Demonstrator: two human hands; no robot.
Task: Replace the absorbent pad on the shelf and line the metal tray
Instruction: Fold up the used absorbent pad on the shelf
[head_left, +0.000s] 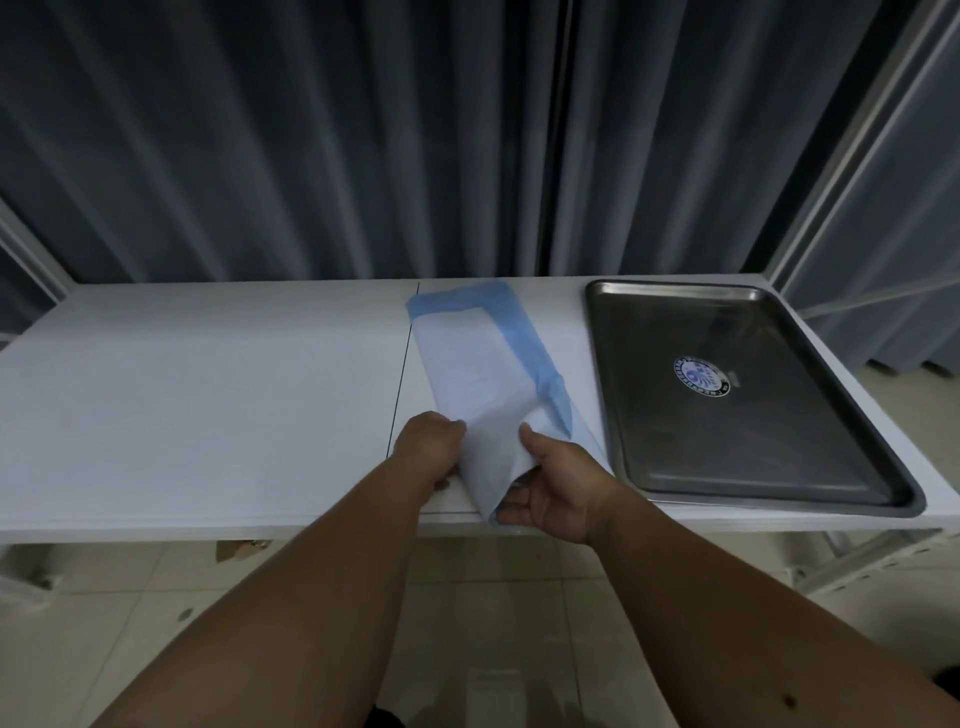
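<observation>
Grey pleated curtains (311, 145) are seen behind a long white shelf (197, 405). Head view: a folded white absorbent pad with blue borders (472, 364) lies on the shelf, just left of a rectangular stainless metal tray (649, 467), which is unlined and bears a round blue sticker (701, 376). The pad's near end is lifted and gripped at both sides, left hand (431, 447) and right hand (550, 483), fingers curled round the edge. Likely risk: thin layers clinging during unfolding, so the pad could tear or open crooked; its loose end could drag across the tray rim.
</observation>
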